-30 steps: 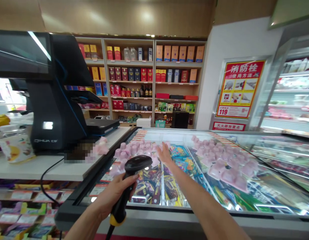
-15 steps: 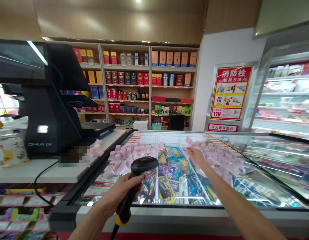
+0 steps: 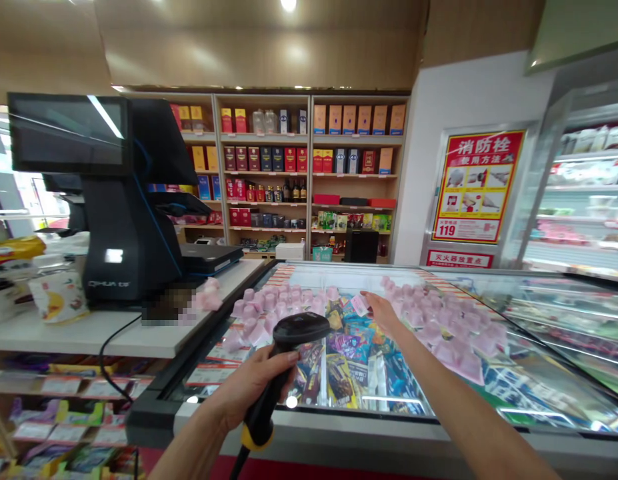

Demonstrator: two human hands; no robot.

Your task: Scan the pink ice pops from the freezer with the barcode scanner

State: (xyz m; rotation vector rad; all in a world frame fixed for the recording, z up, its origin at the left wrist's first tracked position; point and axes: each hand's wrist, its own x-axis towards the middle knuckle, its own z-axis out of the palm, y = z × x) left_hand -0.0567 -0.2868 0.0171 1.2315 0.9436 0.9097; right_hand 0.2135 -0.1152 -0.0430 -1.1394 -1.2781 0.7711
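Note:
My left hand is wrapped round the handle of a black and yellow barcode scanner, whose head tilts up over the freezer's near side. Between the fingertips of my right hand is a small pink cup, tipped so a pale printed face shows. Under it, through the glass top, lie colourful ice cream packets. Many pink cups stand in a left group and a right group on the freezer top, with my right hand at the edge of the right group.
On the left counter stands a black checkout terminal, with a printed pouch beside it. Snack racks lie below. Shelves of boxed bottles line the back wall. A glass-fronted chiller is at the right.
My right hand has come left from the right group with a pink cup and turned its printed face into view. The scanner stays in my left hand. The view has shifted slightly left.

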